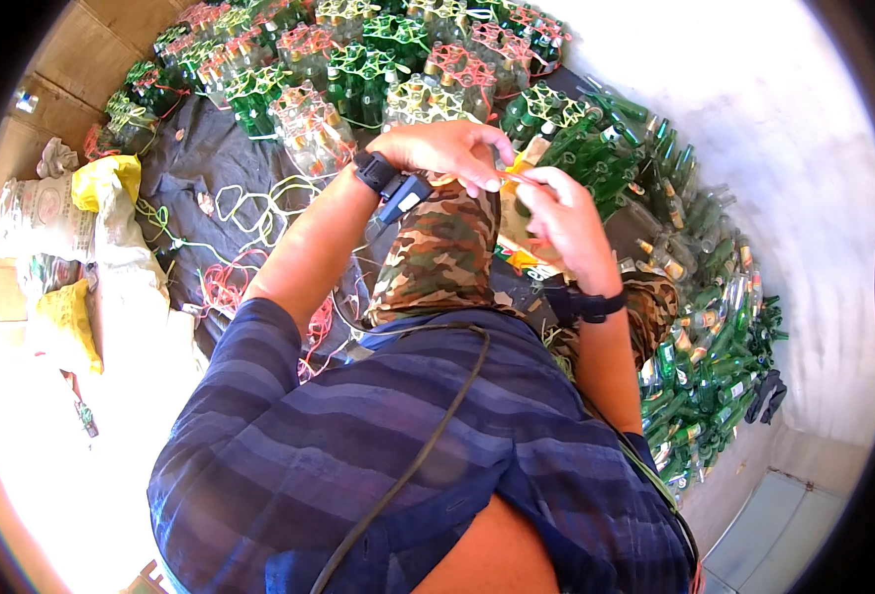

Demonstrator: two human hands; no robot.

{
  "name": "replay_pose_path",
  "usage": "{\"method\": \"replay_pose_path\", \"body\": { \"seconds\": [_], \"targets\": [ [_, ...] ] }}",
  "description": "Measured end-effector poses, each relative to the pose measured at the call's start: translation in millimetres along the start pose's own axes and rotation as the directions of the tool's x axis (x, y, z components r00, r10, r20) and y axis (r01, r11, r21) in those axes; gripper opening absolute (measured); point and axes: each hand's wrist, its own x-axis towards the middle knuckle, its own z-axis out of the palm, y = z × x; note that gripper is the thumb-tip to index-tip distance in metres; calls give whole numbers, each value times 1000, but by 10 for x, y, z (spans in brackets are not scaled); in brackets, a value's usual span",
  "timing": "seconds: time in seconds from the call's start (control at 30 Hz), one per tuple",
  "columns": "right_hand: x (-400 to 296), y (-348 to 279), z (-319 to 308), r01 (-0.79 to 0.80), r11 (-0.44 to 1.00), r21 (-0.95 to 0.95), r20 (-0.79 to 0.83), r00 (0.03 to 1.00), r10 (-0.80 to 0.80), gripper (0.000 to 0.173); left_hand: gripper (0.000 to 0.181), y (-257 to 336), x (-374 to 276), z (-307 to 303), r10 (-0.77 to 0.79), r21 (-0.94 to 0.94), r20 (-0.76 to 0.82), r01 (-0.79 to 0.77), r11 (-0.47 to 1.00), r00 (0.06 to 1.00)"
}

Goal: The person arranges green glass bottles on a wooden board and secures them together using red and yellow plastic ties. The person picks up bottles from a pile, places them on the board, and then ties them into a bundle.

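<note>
My left hand [445,154] is raised above my camouflage-clad knee [437,252], its thumb and fingertips pinching one end of a thin red plastic strand [521,178]. Facing it, my right hand [565,215] grips the same strand between thumb and forefinger. The strand spans the short gap between the two hands. Beneath the right hand lies a yellow and white printed sack [510,223], partly hidden by the hand and my leg. Just beyond the hands stand bundles of clear glass bottles [426,104], tied at the necks with plastic strands.
Loose green bottles [593,148] and a long heap of mixed bottles [712,356] line the right wall. Tied bottle bundles [385,37] fill the back. Pale green strands [263,211] and tangled red strands [226,289] lie on dark sheeting [192,160]. White sacks [48,215] rest at left.
</note>
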Motion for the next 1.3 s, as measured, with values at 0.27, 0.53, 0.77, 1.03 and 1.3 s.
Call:
{"method": "replay_pose_path", "body": {
  "seconds": [0.27, 0.53, 0.77, 1.03, 1.3],
  "targets": [
    [-145, -61, -618, -65, 996, 53, 35, 997, 63, 18, 30, -468, -394, 12, -195, -46, -52, 193, 980, 979],
    [-236, -221, -872, -52, 977, -207, 138, 987, 81, 28, 25, -541, -584, -525, -90, -124, -597, 18, 992, 797],
    [-215, -294, -1238, -39, 964, -261, 34, 998, 50, 23, 36, -1047, -108, -1219, 187, 369, -880, 381, 848, 436],
    [-4, 13, -1412, 29, 949, -314, -87, 995, -59, 26, 33, -454, 646, -723, 374, 627, -772, 517, 583, 514],
    [310, 74, -1382, 124, 985, -124, 5, 992, -124, 31, 57, 663, 1425, 442, 34, 206, -1, -33, 978, 999]
  ]
}}
